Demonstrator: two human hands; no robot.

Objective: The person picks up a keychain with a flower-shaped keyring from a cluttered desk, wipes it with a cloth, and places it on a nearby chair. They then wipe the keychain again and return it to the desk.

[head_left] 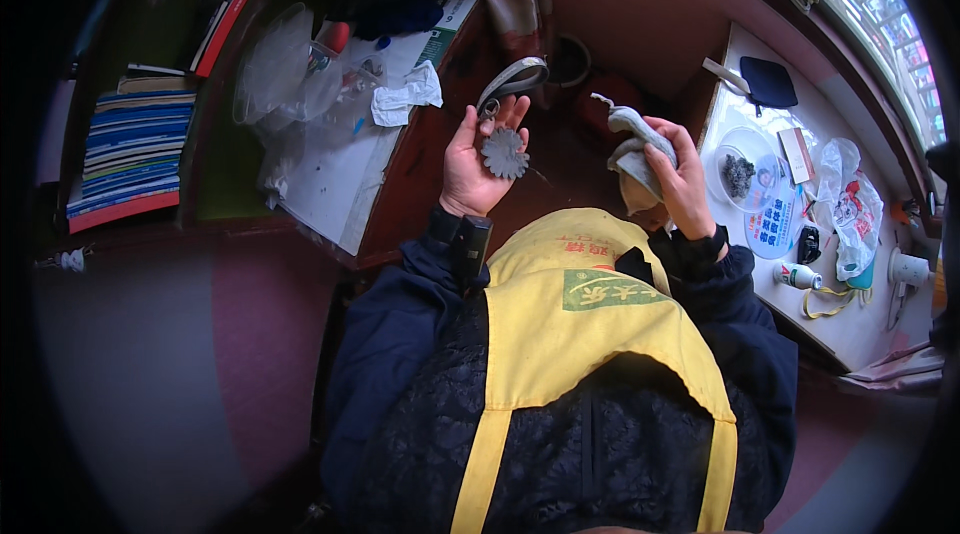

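Observation:
My left hand [471,177] is turned palm up. It holds a grey, scalloped, flower-shaped pendant [504,153] that lies against the fingers. A metal ring joins the pendant to a looped grey strap [511,77], which arches above the fingertips. My right hand [686,177] grips a bunched piece of grey cloth [637,144] between thumb and fingers. A twisted end of the cloth sticks out at its top, and a tan part shows at its lower edge. Both hands are held apart, in front of the yellow apron [570,264] on my body.
At left, a desk [330,196] bears clear plastic packaging [289,83] and crumpled white tissue [407,93]. Stacked books [135,151] stand farther left. On the right-hand table [757,275] are a clear bowl [739,151] of dark fibrous stuff, a can [797,276] and a plastic bag [855,196].

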